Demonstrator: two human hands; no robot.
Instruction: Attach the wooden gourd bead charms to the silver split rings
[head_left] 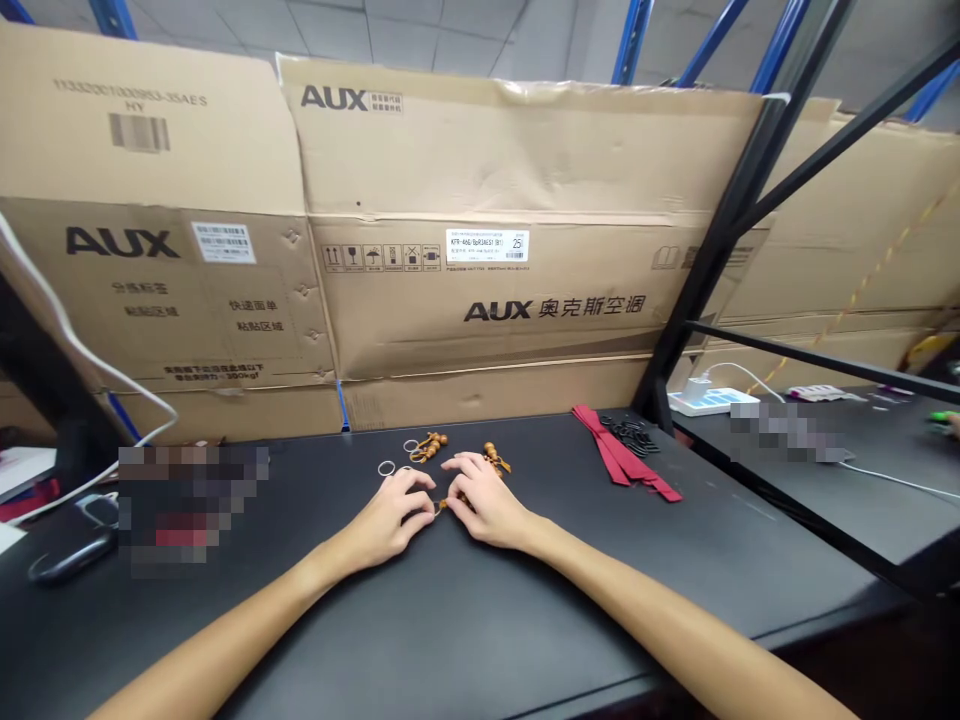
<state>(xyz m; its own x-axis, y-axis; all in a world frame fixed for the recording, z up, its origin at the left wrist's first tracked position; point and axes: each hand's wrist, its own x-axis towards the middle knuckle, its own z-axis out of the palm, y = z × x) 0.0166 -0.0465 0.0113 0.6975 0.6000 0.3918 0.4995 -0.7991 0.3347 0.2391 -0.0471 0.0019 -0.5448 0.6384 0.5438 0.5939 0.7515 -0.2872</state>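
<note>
Low over the black table, my left hand [391, 520] has thumb and forefinger closed at a small metal ring [436, 511]. Close beside it, my right hand [486, 502] pinches a brown cord [442, 505] that meets this ring. Whatever lies under the right palm is mostly hidden. Just beyond my hands rests a wooden gourd charm [433, 445] with a brown cord. A second gourd charm [491, 452] lies behind my right hand. Loose split rings, one a silver key ring [386, 468], lie behind my left hand.
Red fabric strips [626, 458] and a pile of black clasps or cords [631, 435] lie at right. Tall cardboard boxes [487, 170] wall off the back. A black rack post [705, 230] rises at right; a white cable [75, 340] hangs at left.
</note>
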